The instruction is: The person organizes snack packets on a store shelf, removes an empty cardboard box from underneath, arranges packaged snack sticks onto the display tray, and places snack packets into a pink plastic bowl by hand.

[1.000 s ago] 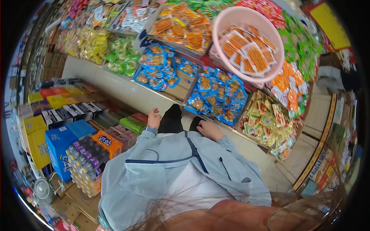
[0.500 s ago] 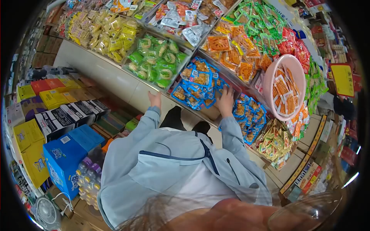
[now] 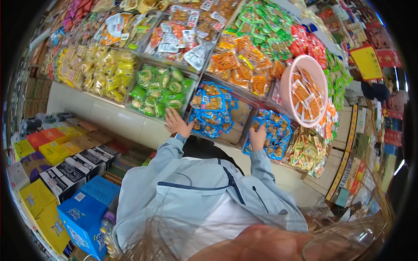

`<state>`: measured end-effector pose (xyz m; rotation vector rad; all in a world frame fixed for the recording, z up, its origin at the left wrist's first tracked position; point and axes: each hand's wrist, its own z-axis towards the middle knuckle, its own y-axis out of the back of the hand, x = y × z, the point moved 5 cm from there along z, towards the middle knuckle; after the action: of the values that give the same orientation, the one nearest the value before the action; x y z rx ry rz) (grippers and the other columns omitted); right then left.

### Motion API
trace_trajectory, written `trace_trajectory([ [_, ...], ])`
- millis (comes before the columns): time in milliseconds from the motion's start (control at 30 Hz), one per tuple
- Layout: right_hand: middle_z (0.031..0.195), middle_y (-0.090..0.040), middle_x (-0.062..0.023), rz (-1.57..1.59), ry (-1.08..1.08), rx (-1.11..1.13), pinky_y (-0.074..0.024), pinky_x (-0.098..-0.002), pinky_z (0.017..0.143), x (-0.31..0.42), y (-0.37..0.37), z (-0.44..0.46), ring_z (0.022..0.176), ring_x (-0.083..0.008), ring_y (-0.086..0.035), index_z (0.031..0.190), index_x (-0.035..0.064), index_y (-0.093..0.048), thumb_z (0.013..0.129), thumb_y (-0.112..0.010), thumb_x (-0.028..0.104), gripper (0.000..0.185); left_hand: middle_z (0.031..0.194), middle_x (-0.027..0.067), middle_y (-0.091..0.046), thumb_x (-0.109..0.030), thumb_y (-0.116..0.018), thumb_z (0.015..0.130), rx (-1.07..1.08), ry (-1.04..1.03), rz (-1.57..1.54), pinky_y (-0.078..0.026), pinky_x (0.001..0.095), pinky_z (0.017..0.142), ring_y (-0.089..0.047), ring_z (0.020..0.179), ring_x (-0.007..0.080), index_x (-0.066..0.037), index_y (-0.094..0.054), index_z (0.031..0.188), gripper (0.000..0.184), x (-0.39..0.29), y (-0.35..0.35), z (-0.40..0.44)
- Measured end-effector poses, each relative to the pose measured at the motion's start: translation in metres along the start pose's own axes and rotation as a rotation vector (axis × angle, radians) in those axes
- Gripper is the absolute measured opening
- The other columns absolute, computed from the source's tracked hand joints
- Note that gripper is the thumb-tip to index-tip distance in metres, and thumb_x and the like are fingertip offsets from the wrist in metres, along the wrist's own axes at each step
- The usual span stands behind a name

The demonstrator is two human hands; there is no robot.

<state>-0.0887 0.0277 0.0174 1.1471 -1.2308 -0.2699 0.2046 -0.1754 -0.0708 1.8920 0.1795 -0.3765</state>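
My left hand (image 3: 177,123) is spread, fingers apart, at the front edge of a bin of green-wrapped round snacks (image 3: 159,89). Beside it, on the right, lies a pile of blue snack packets (image 3: 212,108) in another bin. My right hand (image 3: 257,137) is at the left front of a neighbouring bin, against more blue snack packets (image 3: 276,135). Its thumb and fingers are apart, and no lifted packet shows between them. The lower fingers are partly hidden.
A pink basin (image 3: 285,89) of orange snack packets stands at the right. Bins of yellow packets (image 3: 122,74) and orange packets (image 3: 226,61) lie further back. Stacked cartons, including a blue box (image 3: 82,224), stand at my left.
My left hand has moved up to the front of the green-snack bin, fingers spread. My right hand has left the bin with the bare patch for the blue packets at its right. The view has shifted.
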Motion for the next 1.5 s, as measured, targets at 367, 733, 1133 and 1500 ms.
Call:
trace_trajectory([
  [367, 0.138, -0.035, -0.0225, -0.489, 0.13, -0.15, -0.0333, -0.0511, 0.099, -0.095, 0.038, -0.015, 0.121, -0.0416, -0.037, 0.138, 0.0111, -0.036, 0.073, -0.071, 0.033, 0.077, 0.154, 0.0102, 0.002, -0.06, -0.06, 0.076, 0.029, 0.1, 0.14, -0.021, 0.0633, 0.103, -0.012, 0.138, 0.0379, -0.014, 0.0, 0.148, 0.104, -0.004, -0.001, 0.004],
  [733, 0.138, -0.036, -0.0198, -0.031, 0.705, 0.201, -0.0333, -0.0459, 0.101, 0.029, -0.01, 0.006, 0.125, -0.0371, -0.037, 0.132, 0.0055, -0.04, 0.071, -0.066, 0.009, 0.066, 0.153, 0.0132, 0.0, -0.059, -0.063, 0.075, 0.006, 0.08, 0.1, -0.023, 0.0581, 0.106, -0.011, 0.137, 0.0398, -0.013, 0.0, 0.147, 0.106, 0.003, -0.007, 0.011],
  [1133, 0.129, -0.045, -0.0117, -0.267, 1.042, 0.344, -0.0292, -0.0534, 0.1, 0.131, -0.086, 0.015, 0.126, -0.0332, -0.036, 0.13, 0.0212, -0.047, 0.073, -0.066, 0.016, 0.06, 0.152, 0.0174, -0.002, -0.055, -0.068, 0.073, -0.003, 0.087, 0.099, -0.023, 0.053, 0.108, -0.012, 0.136, 0.0434, -0.013, 0.001, 0.147, 0.11, 0.008, -0.013, 0.015],
  [1500, 0.107, -0.058, -0.0158, 0.328, 0.642, 0.345, -0.0443, -0.0416, 0.087, 0.079, -0.034, 0.021, 0.103, -0.034, -0.054, 0.116, 0.0092, -0.056, 0.087, -0.053, 0.013, 0.03, 0.151, 0.0223, -0.003, -0.057, -0.069, 0.069, -0.034, 0.024, 0.1, -0.018, 0.0536, 0.109, -0.014, 0.133, 0.0474, -0.009, 0.0, 0.147, 0.114, 0.025, -0.031, 0.028],
])
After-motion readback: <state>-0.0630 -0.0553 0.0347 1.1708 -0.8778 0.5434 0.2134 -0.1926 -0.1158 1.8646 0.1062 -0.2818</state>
